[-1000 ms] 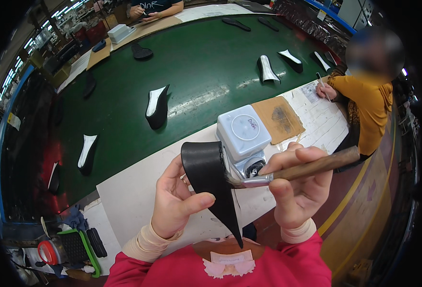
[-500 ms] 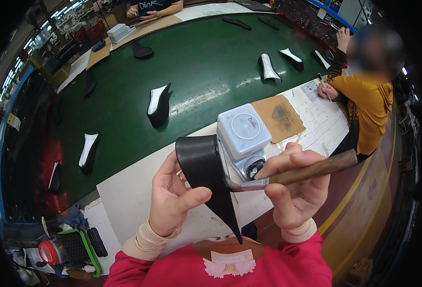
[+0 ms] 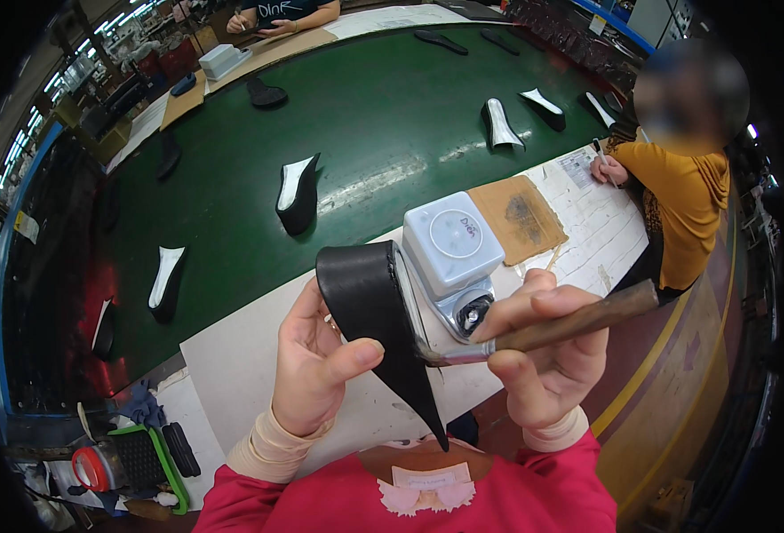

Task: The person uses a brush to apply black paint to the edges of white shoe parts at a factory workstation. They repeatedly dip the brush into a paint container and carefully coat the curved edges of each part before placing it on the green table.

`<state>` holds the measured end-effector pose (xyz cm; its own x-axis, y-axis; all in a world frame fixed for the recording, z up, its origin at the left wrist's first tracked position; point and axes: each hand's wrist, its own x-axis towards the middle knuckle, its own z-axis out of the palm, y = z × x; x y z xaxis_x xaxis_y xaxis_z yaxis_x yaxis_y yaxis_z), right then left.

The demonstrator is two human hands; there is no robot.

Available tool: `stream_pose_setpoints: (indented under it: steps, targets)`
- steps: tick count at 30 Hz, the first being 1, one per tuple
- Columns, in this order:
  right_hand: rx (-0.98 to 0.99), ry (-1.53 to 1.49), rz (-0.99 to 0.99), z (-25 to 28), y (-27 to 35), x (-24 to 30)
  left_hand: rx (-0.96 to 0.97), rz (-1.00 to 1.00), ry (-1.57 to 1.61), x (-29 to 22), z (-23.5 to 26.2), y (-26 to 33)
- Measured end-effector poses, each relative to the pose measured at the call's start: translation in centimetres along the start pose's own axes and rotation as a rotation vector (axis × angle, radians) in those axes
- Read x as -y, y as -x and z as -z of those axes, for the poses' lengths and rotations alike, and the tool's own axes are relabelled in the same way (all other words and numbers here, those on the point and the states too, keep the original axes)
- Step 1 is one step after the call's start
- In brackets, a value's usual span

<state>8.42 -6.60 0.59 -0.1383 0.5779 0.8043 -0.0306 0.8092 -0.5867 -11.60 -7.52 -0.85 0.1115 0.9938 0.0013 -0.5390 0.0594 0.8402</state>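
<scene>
My left hand grips a black wedge shoe sole from its left side, thumb over the smooth black wall and fingers behind. The sole stands on edge, its thick end up and its thin pointed end toward me. In my right hand is a brush with a brown wooden handle and a metal ferrule, pinched between thumb and fingers. Its bristles touch the sole's right edge, by the pale inner face. Just beyond my right fingers stands a translucent plastic container with a black-rimmed opening low on its near side.
On the green conveyor belt lie several more wedge soles, black with white tops. A brown cardboard piece lies beyond the container. A person in a mustard top sits at right. A green-edged basket stands lower left.
My left hand and the sole have shifted slightly up and left. The bristles sit a little lower along its edge. Soles on the belt crept right; the right-hand person's raised hand came down.
</scene>
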Motion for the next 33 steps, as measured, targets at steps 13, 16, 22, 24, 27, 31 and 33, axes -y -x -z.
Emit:
stream_pose_setpoints:
  steps: [13,16,22,24,27,31,33]
  targets:
    - [-0.004,0.002,-0.036,0.0,0.5,0.6,-0.008,-0.042,0.017,0.0,0.1,-0.3]
    - [0.010,0.014,-0.037,0.0,0.6,0.8,-0.022,-0.052,0.021,0.0,0.2,-0.4]
    - [0.001,0.016,-0.045,0.0,1.0,0.9,-0.027,-0.074,0.038,0.0,0.2,-0.5]
    - [-0.003,0.011,-0.040,0.1,1.0,0.9,-0.030,-0.085,0.045,0.0,0.1,-0.5]
    - [0.032,0.030,-0.028,0.4,1.0,1.0,-0.038,-0.080,0.048,0.0,0.0,-0.6]
    - [0.072,0.035,-0.035,0.6,1.1,1.2,-0.041,-0.067,0.061,-0.2,0.2,-0.6]
    - [0.086,0.036,-0.050,0.7,1.3,1.4,-0.041,-0.063,0.071,-0.2,0.3,-0.7]
